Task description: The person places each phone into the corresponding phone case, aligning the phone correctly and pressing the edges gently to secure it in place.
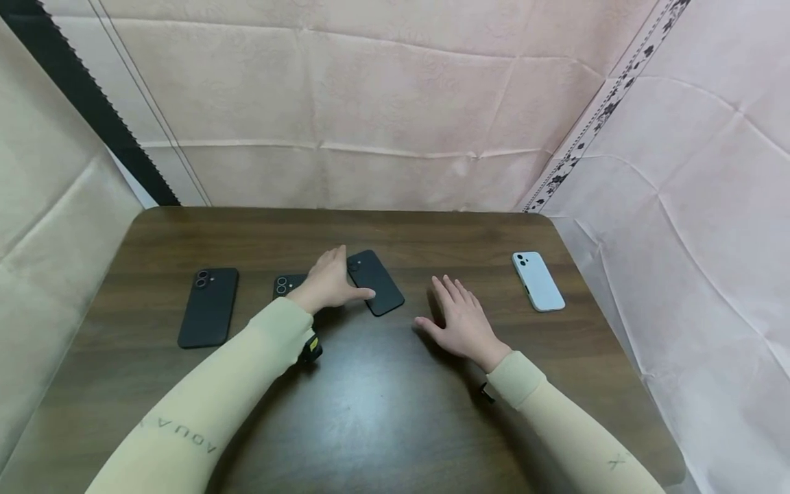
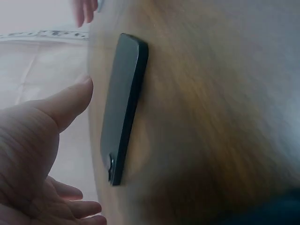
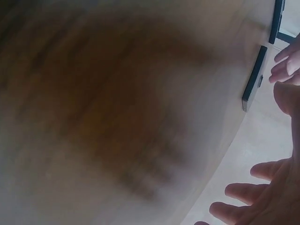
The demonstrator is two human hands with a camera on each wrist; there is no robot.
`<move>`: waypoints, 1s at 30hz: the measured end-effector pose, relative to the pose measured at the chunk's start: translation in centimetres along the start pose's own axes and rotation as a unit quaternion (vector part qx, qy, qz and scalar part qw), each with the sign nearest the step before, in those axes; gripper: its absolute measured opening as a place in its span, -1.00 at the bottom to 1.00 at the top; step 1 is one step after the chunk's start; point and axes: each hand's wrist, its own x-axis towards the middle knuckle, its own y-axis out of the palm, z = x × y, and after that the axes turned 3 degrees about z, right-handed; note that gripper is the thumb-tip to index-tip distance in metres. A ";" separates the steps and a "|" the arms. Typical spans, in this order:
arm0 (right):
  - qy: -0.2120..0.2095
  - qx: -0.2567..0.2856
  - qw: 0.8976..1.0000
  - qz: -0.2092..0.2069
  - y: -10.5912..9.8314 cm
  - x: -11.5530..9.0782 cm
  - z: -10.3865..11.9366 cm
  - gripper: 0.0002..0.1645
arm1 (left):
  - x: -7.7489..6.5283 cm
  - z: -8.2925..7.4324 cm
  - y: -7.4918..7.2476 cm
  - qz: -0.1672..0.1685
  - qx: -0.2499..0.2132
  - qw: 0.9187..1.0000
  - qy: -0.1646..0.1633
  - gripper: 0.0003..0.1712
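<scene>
My left hand, its thumb spread from the fingers, is above the table beside a dark phone that lies camera side up, tilted to the left. In the left wrist view a gap shows between the thumb and that dark phone. Under the left hand and sleeve lies a second dark phone, mostly hidden, with its two camera lenses showing. Over the table to the right, my right hand has its fingers extended and holds nothing. Its shadow falls on the wood beneath it.
Another dark phone lies at the left of the brown wooden table. A light blue phone lies near the right edge. Pale creased cloth hangs behind the table and along both sides.
</scene>
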 end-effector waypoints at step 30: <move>0.058 0.344 0.937 0.032 -0.5 2.4 3.2 -0.23 | 3.8 -1.2 0.0 0.051 0.067 0.996 -0.031 0.43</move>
